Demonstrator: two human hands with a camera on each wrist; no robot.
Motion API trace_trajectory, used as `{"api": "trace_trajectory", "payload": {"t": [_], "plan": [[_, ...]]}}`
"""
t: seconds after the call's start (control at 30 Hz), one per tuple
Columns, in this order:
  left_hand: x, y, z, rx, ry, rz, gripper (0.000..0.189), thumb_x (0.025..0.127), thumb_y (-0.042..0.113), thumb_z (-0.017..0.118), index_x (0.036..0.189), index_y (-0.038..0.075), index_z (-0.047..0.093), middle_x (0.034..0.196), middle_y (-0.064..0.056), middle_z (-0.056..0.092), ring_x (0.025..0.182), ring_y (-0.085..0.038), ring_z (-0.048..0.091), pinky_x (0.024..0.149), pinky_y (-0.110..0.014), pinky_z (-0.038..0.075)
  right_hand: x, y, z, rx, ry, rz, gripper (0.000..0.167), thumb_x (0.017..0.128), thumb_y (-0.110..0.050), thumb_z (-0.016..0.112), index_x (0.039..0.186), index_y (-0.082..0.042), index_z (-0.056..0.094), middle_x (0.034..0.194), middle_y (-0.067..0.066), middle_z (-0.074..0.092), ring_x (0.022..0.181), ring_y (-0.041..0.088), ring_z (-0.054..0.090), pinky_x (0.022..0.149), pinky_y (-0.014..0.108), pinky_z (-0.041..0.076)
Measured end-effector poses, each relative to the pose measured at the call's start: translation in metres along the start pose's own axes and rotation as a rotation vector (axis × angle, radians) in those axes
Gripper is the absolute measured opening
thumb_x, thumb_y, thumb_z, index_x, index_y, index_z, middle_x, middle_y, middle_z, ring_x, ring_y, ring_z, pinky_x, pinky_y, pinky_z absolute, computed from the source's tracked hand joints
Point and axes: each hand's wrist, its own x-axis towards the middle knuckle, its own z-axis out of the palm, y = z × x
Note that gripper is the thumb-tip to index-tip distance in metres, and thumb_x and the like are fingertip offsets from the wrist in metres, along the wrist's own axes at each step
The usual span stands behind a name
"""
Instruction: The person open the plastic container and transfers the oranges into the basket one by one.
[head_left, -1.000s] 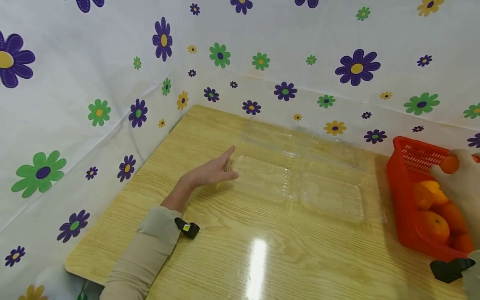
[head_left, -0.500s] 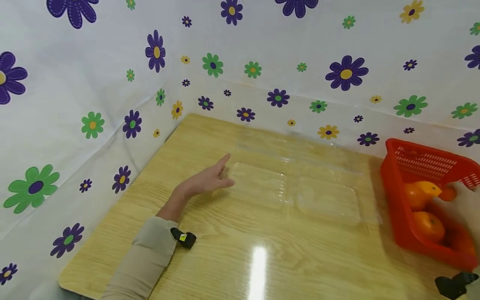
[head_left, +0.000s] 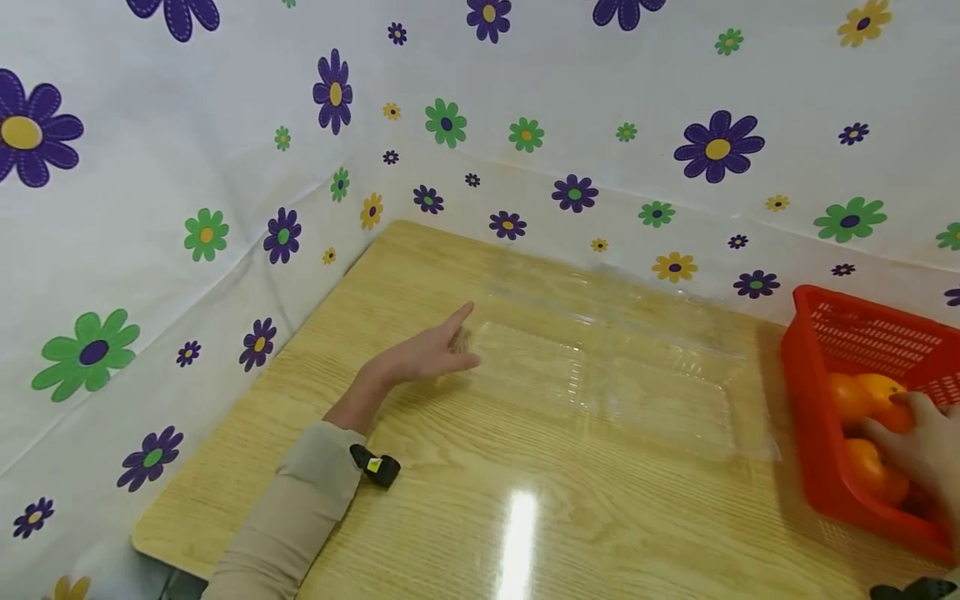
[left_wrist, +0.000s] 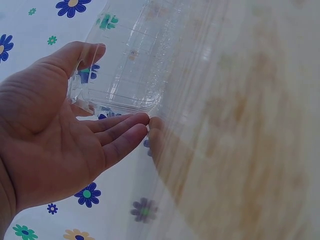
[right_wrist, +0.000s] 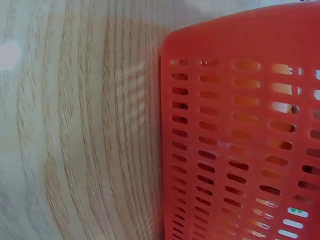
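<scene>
Two clear plastic clamshell boxes lie opened out side by side on the wooden table, the left box (head_left: 528,362) and the right box (head_left: 669,408), their lids folded back towards the wall. My left hand (head_left: 427,354) rests at the left box's outer end, thumb and index finger spread and fairly straight; in the left wrist view the thumb touches the clear wall. At the far right, my right hand (head_left: 926,446) reaches down into a red plastic basket (head_left: 813,425). Its thumb and fingers are round an orange (head_left: 900,419), partly hidden. The right wrist view shows only the basket's slotted side.
Several more oranges sit in the basket, among them one orange (head_left: 873,475) near its front. A white cloth (head_left: 600,75) printed with flowers stands along the table's back and left. Bare wooden tabletop (head_left: 600,517) lies in front of the boxes.
My right hand has gone down from above the basket's rim to the oranges inside. The left hand stays at the left box; the head view has shifted slightly.
</scene>
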Motion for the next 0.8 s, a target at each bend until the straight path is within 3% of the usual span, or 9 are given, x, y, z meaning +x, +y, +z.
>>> {"api": "trace_trajectory", "payload": {"t": [0.13,0.23,0.4,0.57,0.8], "plan": [[0.003,0.0006,0.0012,0.003,0.001,-0.013,0.09,0.1,0.034,0.057,0.16,0.018,-0.009,0.163,-0.021,0.017,0.149,-0.034,0.02,0.119,-0.05,0.023,0.0035,0.0006,0.0009,-0.02,-0.014,0.035,0.087,0.097,-0.054,0.047,0.15,0.005,0.012,0.136,0.048,0.006,0.109,0.063,0.018,0.094,0.073,0.029],[0.005,0.0002,0.0026,0.005,-0.003,-0.016,0.09,0.1,0.035,0.057,0.16,0.019,-0.009,0.162,-0.022,0.019,0.149,-0.035,0.021,0.118,-0.051,0.023,0.0034,0.002,0.0019,-0.014,-0.026,0.02,0.084,0.099,-0.05,0.043,0.15,0.007,0.009,0.132,0.048,0.006,0.104,0.063,0.02,0.091,0.074,0.03],[0.0007,0.0012,0.0014,-0.015,-0.008,-0.013,0.089,0.101,0.031,0.057,0.16,0.018,-0.008,0.162,-0.024,0.017,0.149,-0.038,0.02,0.118,-0.053,0.023,0.0001,-0.0059,0.0015,0.0,-0.071,0.002,0.075,0.098,-0.039,0.049,0.143,0.011,0.016,0.126,0.047,0.008,0.1,0.061,0.021,0.086,0.072,0.035],[-0.0008,0.0032,0.0018,-0.024,-0.009,-0.016,0.089,0.101,0.031,0.056,0.16,0.019,-0.009,0.161,-0.024,0.018,0.149,-0.036,0.02,0.117,-0.052,0.024,0.0008,-0.0046,0.0015,0.005,-0.081,-0.029,0.072,0.096,-0.04,0.052,0.14,0.01,0.023,0.124,0.047,0.011,0.095,0.057,0.028,0.078,0.066,0.043],[0.0015,0.0015,0.0007,-0.012,-0.007,-0.01,0.089,0.101,0.033,0.056,0.16,0.02,-0.01,0.162,-0.023,0.018,0.15,-0.035,0.019,0.118,-0.052,0.023,0.0077,0.0013,-0.0002,0.043,-0.091,-0.084,0.076,0.099,-0.043,0.047,0.143,0.013,0.022,0.123,0.049,0.017,0.097,0.057,0.031,0.081,0.067,0.038]]}}
